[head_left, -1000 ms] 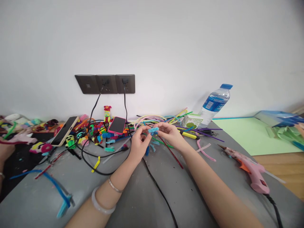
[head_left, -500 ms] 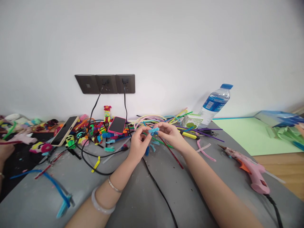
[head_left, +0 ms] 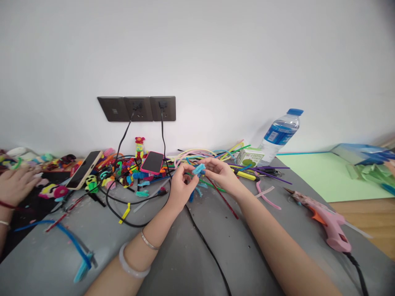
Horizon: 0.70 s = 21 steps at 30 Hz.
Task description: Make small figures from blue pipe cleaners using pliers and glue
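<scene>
Between my two hands is a small piece of folded blue pipe cleaner [head_left: 199, 169], light blue on top with a darker blue below. The fingertips of my left hand [head_left: 182, 184] pinch its left end. On the other end, the thumb and fingers of my right hand [head_left: 222, 176] are closed. Just beneath the hands, short blue pipe cleaner scraps [head_left: 200, 190] lie on the grey table [head_left: 173, 255]. A dark red glittery pipe cleaner [head_left: 226, 203] runs out from under my right hand.
At the right lies a pink glue gun [head_left: 331, 228]. A tilted water bottle [head_left: 281, 133] leans by a small box [head_left: 250, 157]. Two phones [head_left: 152, 163], black cables [head_left: 205, 242] and colourful pipe cleaner figures [head_left: 91, 183] crowd the left. Another person's hand [head_left: 18, 185] is at the far left.
The blue piece has turned in my fingers and now slants up to the right, showing more light blue. At the far left, the other person's hand has moved up into view.
</scene>
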Available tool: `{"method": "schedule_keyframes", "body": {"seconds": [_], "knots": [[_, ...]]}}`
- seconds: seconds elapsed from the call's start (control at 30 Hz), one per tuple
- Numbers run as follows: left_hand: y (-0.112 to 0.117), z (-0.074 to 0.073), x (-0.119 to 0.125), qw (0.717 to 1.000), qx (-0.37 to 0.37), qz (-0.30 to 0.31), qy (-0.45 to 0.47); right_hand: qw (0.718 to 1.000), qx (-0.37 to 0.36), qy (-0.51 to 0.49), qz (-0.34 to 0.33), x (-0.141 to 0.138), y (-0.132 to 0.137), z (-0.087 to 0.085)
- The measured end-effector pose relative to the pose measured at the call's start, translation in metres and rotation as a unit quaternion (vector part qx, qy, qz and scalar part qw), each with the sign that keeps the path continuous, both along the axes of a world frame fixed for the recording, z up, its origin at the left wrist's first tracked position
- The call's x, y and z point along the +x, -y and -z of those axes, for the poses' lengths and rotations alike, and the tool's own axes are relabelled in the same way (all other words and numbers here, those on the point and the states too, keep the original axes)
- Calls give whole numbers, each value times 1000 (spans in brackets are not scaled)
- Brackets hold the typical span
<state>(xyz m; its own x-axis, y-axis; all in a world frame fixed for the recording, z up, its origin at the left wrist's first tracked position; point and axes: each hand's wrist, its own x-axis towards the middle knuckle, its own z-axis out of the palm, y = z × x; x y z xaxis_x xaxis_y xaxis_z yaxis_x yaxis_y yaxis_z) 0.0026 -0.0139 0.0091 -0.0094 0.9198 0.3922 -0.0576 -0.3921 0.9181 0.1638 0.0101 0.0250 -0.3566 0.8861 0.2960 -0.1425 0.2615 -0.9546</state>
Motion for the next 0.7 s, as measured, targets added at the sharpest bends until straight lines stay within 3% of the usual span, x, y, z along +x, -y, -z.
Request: {"method": "schedule_keyframes", "body": {"seconds": [0.7], "knots": [[0, -1, 0, 1000, 4, 2, -16, 1000, 12, 1, 11, 0, 0, -1]]}}
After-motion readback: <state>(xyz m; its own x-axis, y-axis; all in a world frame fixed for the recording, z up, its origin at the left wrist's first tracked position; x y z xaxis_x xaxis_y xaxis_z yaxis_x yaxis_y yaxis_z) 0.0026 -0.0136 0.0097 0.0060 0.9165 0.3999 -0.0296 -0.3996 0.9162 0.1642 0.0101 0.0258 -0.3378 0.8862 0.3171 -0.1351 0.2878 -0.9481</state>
